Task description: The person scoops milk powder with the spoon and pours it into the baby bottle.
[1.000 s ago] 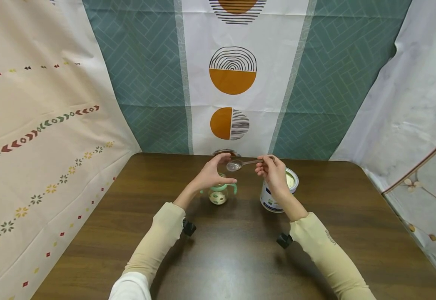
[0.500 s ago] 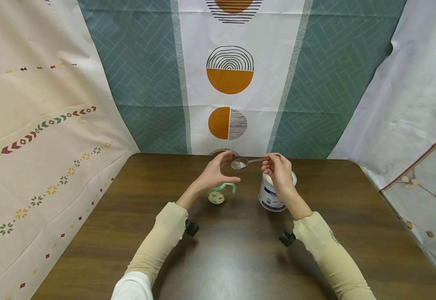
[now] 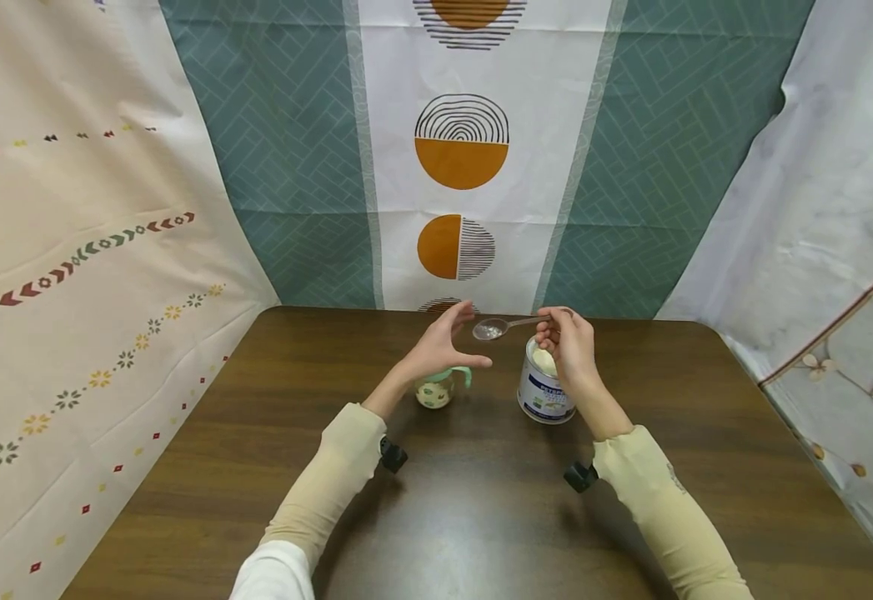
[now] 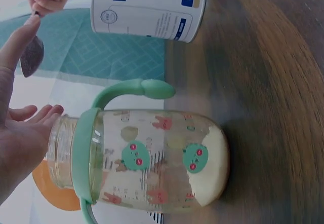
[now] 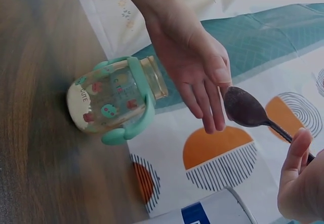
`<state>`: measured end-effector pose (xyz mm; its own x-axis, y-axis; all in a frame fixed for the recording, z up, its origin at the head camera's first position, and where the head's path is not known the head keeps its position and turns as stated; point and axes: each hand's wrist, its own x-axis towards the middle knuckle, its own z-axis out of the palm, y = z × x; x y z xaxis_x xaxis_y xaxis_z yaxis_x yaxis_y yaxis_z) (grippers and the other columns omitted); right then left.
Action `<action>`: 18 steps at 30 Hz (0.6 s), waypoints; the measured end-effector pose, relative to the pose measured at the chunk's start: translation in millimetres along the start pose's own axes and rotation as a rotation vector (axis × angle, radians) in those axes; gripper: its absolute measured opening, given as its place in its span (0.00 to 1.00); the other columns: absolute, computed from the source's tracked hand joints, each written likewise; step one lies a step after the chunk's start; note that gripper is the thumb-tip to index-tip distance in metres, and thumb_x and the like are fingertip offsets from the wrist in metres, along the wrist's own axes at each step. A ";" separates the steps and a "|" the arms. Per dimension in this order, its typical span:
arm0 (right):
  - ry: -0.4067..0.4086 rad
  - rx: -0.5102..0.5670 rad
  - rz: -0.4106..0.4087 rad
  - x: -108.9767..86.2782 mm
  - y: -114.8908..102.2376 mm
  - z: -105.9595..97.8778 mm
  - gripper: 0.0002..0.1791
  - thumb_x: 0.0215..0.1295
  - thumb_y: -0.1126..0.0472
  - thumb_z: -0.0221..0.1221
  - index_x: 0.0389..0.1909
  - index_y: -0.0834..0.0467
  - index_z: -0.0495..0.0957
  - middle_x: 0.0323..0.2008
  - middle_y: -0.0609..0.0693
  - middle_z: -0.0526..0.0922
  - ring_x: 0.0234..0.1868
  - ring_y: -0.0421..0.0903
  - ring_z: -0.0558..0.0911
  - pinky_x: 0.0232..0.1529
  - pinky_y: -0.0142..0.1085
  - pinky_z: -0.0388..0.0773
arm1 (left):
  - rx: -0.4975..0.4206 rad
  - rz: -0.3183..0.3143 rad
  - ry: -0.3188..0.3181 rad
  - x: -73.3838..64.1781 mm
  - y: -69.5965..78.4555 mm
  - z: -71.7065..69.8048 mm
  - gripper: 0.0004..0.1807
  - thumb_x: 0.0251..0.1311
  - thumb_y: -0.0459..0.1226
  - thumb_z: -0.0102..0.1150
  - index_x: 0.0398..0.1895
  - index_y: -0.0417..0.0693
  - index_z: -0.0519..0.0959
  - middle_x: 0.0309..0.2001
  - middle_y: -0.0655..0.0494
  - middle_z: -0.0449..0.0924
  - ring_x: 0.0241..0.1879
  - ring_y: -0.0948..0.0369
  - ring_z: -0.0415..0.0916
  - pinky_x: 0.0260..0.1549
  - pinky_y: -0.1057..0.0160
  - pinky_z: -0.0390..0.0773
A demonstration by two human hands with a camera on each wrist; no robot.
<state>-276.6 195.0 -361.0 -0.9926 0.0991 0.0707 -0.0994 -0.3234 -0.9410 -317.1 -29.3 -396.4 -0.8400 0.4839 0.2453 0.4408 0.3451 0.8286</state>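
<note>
My right hand [image 3: 573, 346] pinches the thin handle of a spoon [image 3: 490, 329], level with its bowl pointing left. The bowl looks clear in the head view and holds little that shows. My left hand [image 3: 436, 348] is held in the air, thumb and fingers spread apart, with the spoon's bowl close to its fingertips. Below and behind it stands an uncapped clear baby bottle [image 4: 152, 158] with green handles [image 4: 121, 89] and pale powder [image 4: 212, 165] in its bottom. In the head view the left hand covers the bottle's mouth.
A white and blue can [image 3: 544, 396] of pale powder stands uncovered to the bottle's right, under the right hand. Both stand on a dark wooden table [image 3: 451, 500], with patterned cloth [image 3: 466, 167] hanging behind its far edge.
Both hands have drifted to the right, the spoon moving with the right hand. More of the can's front shows now. The bottle and can stay in place.
</note>
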 end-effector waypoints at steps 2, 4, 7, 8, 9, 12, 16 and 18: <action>0.000 0.007 0.000 0.1 -0.6 -1.5 0.13 0.76 0.63 0.41 0.37 0.62 0.74 0.20 0.45 0.75 0.19 0.37 0.74 0.21 0.22 0.71 | -0.008 -0.014 -0.008 1.0 2.6 2.2 0.56 0.47 0.41 0.75 0.75 0.45 0.49 0.71 0.46 0.59 0.72 0.52 0.58 0.72 0.54 0.59; 0.002 0.012 -0.001 0.1 -1.2 -2.8 0.14 0.76 0.63 0.40 0.35 0.60 0.74 0.20 0.45 0.75 0.19 0.37 0.74 0.20 0.22 0.71 | -0.022 -0.029 -0.012 2.0 4.5 4.8 0.56 0.47 0.42 0.75 0.76 0.46 0.49 0.71 0.47 0.59 0.72 0.53 0.58 0.72 0.54 0.59; 0.000 0.028 -0.002 0.5 -2.4 -5.2 0.14 0.75 0.64 0.40 0.34 0.59 0.74 0.20 0.45 0.75 0.19 0.37 0.74 0.20 0.22 0.71 | -0.029 -0.044 -0.024 3.2 6.8 8.5 0.56 0.47 0.43 0.75 0.76 0.47 0.49 0.72 0.47 0.59 0.72 0.53 0.58 0.71 0.55 0.60; 0.003 0.034 -0.004 0.7 -2.8 -6.1 0.15 0.75 0.64 0.40 0.34 0.59 0.74 0.19 0.45 0.75 0.19 0.37 0.74 0.20 0.22 0.71 | -0.028 -0.042 -0.027 3.8 7.4 9.7 0.56 0.47 0.43 0.75 0.76 0.47 0.49 0.72 0.46 0.59 0.72 0.53 0.58 0.71 0.55 0.60; 0.006 0.041 -0.003 1.0 -3.2 -7.1 0.15 0.75 0.64 0.40 0.34 0.59 0.74 0.19 0.44 0.75 0.19 0.36 0.74 0.20 0.22 0.71 | -0.024 -0.038 -0.031 4.1 8.4 10.8 0.56 0.47 0.43 0.75 0.76 0.47 0.49 0.72 0.46 0.58 0.72 0.53 0.58 0.71 0.55 0.60; 0.017 0.054 0.000 1.5 -4.4 -10.6 0.15 0.75 0.64 0.40 0.34 0.60 0.75 0.19 0.44 0.75 0.18 0.36 0.74 0.20 0.21 0.71 | -0.018 -0.026 -0.042 5.3 11.0 13.9 0.56 0.47 0.41 0.75 0.75 0.45 0.49 0.72 0.44 0.58 0.73 0.52 0.57 0.71 0.56 0.60; 0.030 0.073 0.005 1.9 -5.3 -14.6 0.15 0.75 0.64 0.41 0.33 0.59 0.75 0.18 0.44 0.76 0.17 0.36 0.74 0.19 0.21 0.71 | -0.028 -0.013 -0.047 6.6 13.3 17.8 0.56 0.47 0.40 0.75 0.75 0.43 0.49 0.72 0.44 0.58 0.72 0.52 0.58 0.71 0.55 0.59; 0.035 0.078 0.006 2.2 -5.1 -16.3 0.16 0.75 0.64 0.41 0.32 0.58 0.76 0.18 0.44 0.76 0.17 0.36 0.74 0.18 0.21 0.71 | -0.042 -0.012 -0.046 7.1 13.5 19.9 0.56 0.47 0.39 0.75 0.75 0.43 0.48 0.72 0.44 0.58 0.72 0.51 0.58 0.71 0.54 0.59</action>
<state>-277.1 212.3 -361.4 -0.9902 0.1297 0.0522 -0.1000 -0.3964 -0.9126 -310.9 -5.2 -393.4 -0.8294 0.5166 0.2129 0.4165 0.3176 0.8518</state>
